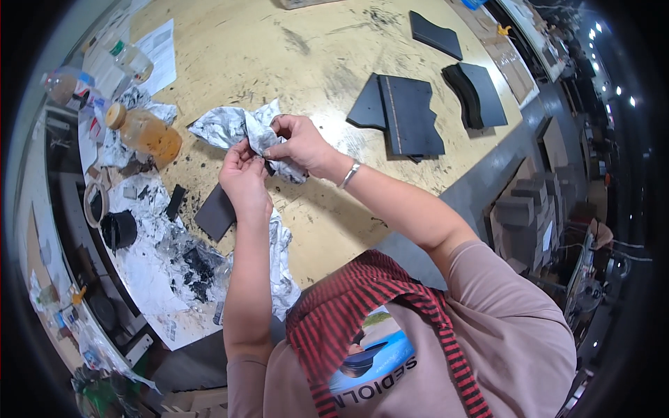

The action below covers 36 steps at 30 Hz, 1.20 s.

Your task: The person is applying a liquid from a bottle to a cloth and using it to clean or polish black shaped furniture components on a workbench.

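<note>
Both hands meet over a wooden worktable (pixel 293 49). My left hand (pixel 244 174) and my right hand (pixel 296 143) pinch a crumpled, ink-stained sheet of newspaper (pixel 230 125) between them. A small dark item sits between the fingertips, mostly hidden by the paper. A silver bracelet (pixel 348 174) circles my right wrist. Just below my left hand lies a flat dark grey piece (pixel 214 214) on the table.
Stacks of black cut sheets (pixel 408 111) (pixel 477 94) (pixel 435 33) lie at the right and far side. Bottles of amber liquid (pixel 143 131) (pixel 63 87), a black cup (pixel 118 228), a tape roll (pixel 94 203) and stained paper (pixel 150 265) crowd the left edge.
</note>
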### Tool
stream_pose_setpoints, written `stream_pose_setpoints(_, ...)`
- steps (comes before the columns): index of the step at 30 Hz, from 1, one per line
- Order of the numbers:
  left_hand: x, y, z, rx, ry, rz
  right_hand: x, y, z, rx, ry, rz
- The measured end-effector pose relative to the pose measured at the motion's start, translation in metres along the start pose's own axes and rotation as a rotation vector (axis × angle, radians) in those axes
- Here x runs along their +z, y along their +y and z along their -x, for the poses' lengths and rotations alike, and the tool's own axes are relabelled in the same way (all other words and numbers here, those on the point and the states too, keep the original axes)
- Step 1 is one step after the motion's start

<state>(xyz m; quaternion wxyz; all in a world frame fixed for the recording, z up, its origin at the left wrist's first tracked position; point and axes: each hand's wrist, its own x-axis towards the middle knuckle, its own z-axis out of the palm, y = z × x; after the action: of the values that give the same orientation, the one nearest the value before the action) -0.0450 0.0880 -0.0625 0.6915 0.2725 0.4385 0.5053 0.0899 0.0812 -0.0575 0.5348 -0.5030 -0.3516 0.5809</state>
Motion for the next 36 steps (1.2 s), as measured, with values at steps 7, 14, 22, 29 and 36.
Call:
stream_pose_setpoints(7,0.015,-0.008,0.022,0.342,-0.094,-0.761,-0.004,0.004,0.014,-0.012,0.204,-0.020)
stream_pose_setpoints(14,0.007,-0.009,0.037,0.314,-0.104,-0.801,-0.001,0.016,0.023,0.086,0.303,-0.170)
stream_pose_setpoints(22,0.000,-0.035,0.097,0.056,-0.201,-0.576,-0.034,-0.037,-0.015,0.015,0.505,-0.564)
stream_pose_setpoints(29,-0.010,-0.003,0.076,0.043,-0.102,-0.393,-0.056,-0.052,0.002,-0.003,0.300,-0.430)
stream_pose_setpoints(36,-0.007,-0.005,0.059,0.107,-0.091,-0.375,-0.010,-0.003,0.058,0.271,0.016,-0.351)
